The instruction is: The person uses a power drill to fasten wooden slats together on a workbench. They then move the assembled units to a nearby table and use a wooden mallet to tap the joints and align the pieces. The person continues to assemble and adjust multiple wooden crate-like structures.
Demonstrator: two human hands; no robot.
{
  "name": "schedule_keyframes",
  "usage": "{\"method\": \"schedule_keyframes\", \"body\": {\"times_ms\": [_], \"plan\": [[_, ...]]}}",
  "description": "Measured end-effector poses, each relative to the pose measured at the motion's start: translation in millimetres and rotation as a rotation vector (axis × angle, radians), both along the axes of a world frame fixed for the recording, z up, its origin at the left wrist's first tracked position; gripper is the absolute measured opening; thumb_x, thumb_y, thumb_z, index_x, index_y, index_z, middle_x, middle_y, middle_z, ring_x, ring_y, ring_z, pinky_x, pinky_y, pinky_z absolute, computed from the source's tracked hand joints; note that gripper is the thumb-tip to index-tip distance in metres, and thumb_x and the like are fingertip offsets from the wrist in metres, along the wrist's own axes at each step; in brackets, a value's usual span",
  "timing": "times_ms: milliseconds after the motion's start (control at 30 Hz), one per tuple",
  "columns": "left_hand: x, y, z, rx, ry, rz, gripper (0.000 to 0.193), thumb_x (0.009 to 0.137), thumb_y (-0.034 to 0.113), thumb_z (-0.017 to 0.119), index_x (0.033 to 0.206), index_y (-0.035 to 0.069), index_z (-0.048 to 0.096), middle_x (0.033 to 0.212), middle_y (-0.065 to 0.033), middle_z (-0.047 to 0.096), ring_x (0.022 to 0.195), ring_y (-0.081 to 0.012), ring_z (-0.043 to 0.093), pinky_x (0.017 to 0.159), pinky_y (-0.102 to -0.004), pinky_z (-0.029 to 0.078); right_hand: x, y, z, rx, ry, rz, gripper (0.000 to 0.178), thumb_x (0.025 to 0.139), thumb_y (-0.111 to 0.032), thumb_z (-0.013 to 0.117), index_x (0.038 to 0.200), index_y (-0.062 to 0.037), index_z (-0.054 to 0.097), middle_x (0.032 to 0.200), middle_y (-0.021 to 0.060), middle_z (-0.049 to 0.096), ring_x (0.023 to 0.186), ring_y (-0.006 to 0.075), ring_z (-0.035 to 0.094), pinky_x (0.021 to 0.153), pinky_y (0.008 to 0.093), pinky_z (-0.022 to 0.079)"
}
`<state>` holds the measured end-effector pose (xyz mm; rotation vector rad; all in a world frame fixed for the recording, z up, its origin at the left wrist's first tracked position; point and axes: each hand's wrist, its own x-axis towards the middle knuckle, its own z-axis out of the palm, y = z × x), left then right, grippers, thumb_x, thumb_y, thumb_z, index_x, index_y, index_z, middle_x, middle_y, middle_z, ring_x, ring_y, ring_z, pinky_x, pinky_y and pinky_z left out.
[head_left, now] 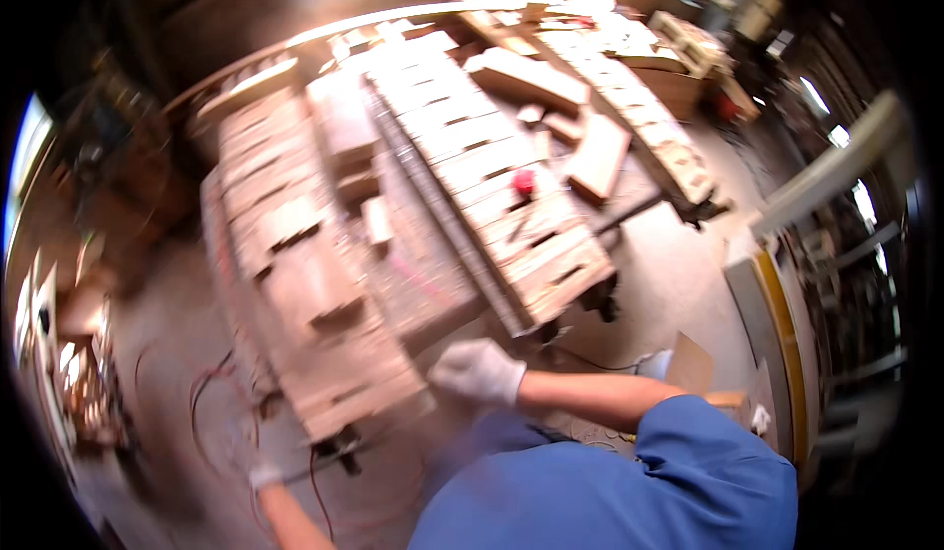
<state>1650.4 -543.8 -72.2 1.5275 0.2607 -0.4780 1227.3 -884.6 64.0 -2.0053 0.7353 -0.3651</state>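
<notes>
My right hand, in a white glove, is in the air near the front end of the left wooden row, its fingers curled in. Nothing shows in it. My left hand, low on the left, is smeared by motion and its fingers cannot be made out. The left row of notched, pale wooden pieces lies between my hands. Beside it runs a middle row of slotted wooden pieces along a dark metal rail. A small red object sits on the middle row.
Loose wooden blocks lie between the middle row and a narrower right row. Cables trail over the floor at left. A long panel with a yellow edge stands at right. A cardboard piece is behind my right forearm.
</notes>
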Motion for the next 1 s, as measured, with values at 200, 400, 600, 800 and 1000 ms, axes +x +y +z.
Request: {"method": "schedule_keyframes", "body": {"times_ms": [200, 400, 600, 800, 1000], "plan": [[-94.7, 116.5, -146.6, 0.729, 0.161, -0.130, 0.038, 0.107, 0.041, 0.058, 0.121, 0.007, 0.069, 0.104, -0.0108, 0.073, 0.090, -0.0226, 0.074, 0.074, -0.0382, 0.062, -165.8, 70.3, -79.9, 0.251, 0.734, -0.175, 0.049, 0.097, -0.051, 0.061, 0.107, -0.0077, 0.080, 0.107, 0.0200, 0.077, 0.106, 0.0389, 0.073, 0.096, 0.0472, 0.055], [-244.2, 100.0, -166.7, 0.660, 0.224, -0.825, 0.037, 0.105, 0.039, 0.058, 0.120, 0.008, 0.070, 0.106, -0.0134, 0.073, 0.095, -0.0261, 0.073, 0.079, -0.0407, 0.061, -345.6, 153.6, -163.6, 0.661, 1.089, -0.509, 0.054, 0.100, -0.053, 0.060, 0.100, -0.0036, 0.081, 0.083, 0.0132, 0.077, 0.075, 0.0271, 0.075, 0.073, 0.0413, 0.060], [-265.7, 82.9, -157.3, 0.643, 0.136, -0.990, 0.036, 0.104, 0.038, 0.058, 0.119, 0.009, 0.071, 0.109, -0.0161, 0.073, 0.099, -0.0295, 0.071, 0.083, -0.0431, 0.059, -377.9, 157.6, -152.2, 0.885, 0.972, -0.673, 0.047, 0.102, -0.041, 0.065, 0.090, 0.0026, 0.077, 0.079, 0.0111, 0.074, 0.063, 0.0220, 0.071, 0.061, 0.0396, 0.059], [-277.7, 69.3, -142.4, 0.721, 0.023, -1.049, 0.035, 0.103, 0.037, 0.057, 0.119, 0.010, 0.072, 0.111, -0.0188, 0.073, 0.104, -0.0330, 0.070, 0.088, -0.0456, 0.058, -388.6, 82.6, -184.7, 0.868, 0.645, -0.775, 0.035, 0.102, -0.034, 0.071, 0.115, -0.0021, 0.076, 0.096, 0.0093, 0.077, 0.080, 0.0207, 0.074, 0.071, 0.0356, 0.062], [-369.2, 54.6, -140.7, 0.844, -0.240, -1.359, 0.034, 0.102, 0.036, 0.057, 0.118, 0.011, 0.073, 0.113, -0.0214, 0.073, 0.109, -0.0365, 0.069, 0.092, -0.0480, 0.056, -467.5, 36.8, -171.3, 0.855, 0.557, -0.746, 0.035, 0.101, -0.035, 0.071, 0.113, -0.0024, 0.076, 0.096, 0.0092, 0.077, 0.078, 0.0195, 0.073, 0.071, 0.0355, 0.062]]}}
